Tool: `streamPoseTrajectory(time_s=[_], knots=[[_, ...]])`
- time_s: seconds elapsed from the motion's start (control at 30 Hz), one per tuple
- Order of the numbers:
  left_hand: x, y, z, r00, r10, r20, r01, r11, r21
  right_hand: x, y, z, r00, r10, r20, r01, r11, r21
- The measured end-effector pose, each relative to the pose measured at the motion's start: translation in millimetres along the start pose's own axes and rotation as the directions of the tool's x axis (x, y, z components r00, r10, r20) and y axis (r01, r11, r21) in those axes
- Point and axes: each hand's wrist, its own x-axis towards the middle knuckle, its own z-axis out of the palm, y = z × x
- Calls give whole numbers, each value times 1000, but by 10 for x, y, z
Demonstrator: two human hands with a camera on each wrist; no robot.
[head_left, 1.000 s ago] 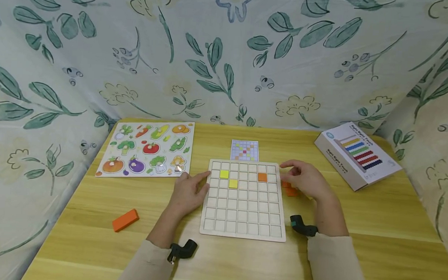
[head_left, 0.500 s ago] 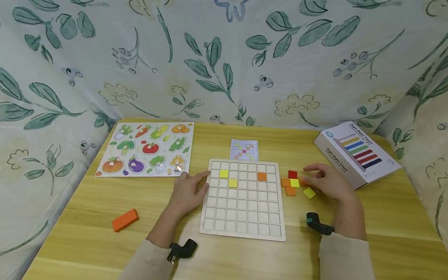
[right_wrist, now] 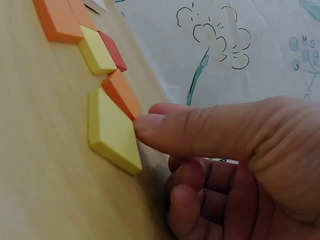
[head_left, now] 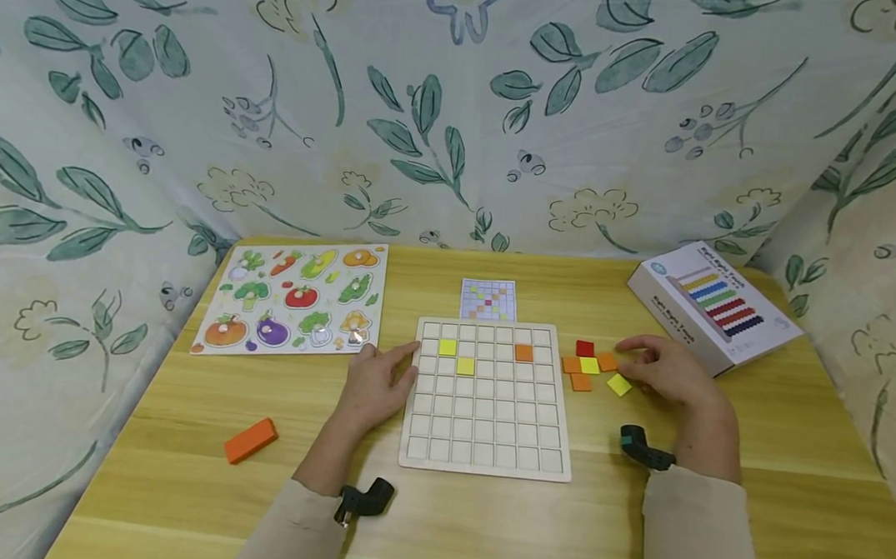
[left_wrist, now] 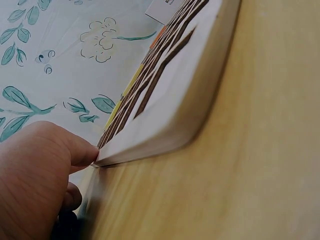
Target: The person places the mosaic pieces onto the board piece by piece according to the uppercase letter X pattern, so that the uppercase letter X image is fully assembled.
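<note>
A white square grid board [head_left: 486, 431] lies on the table with two yellow tiles [head_left: 465, 366] and one orange tile [head_left: 523, 353] in its upper rows. My left hand [head_left: 374, 389] rests at the board's left edge, its extended index fingertip touching the rim, as the left wrist view confirms. Right of the board, my right hand [head_left: 669, 374] has thumb and index finger around the right end of a loose orange tile [right_wrist: 121, 93], which lies flat. A yellow tile [right_wrist: 115, 135] sits just beside the thumb. The other fingers of that hand are curled in.
Several more loose tiles, including a red tile [head_left: 585, 349], cluster beside the board. A small pattern card [head_left: 488, 300] lies behind it. A vegetable puzzle board [head_left: 289, 302] is back left, a toy box [head_left: 715, 312] back right, an orange block [head_left: 251, 440] front left.
My right hand has moved right from the board's edge to the loose tiles, uncovering the cluster, and its fingertips have come to an orange tile. My left hand has stayed put.
</note>
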Motion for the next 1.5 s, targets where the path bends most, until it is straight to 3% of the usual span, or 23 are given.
streamPoseTrajectory(time_s=[0.27, 1.5], knots=[[0, -10, 9, 1000, -2, -4, 2, 1000, -3, 24, 3, 10, 999, -36, 35, 38, 999, -35], [4, -2, -5, 1000, 5, 3, -5, 1000, -3, -9, -22, -4, 999, -22, 41, 23, 999, -26]])
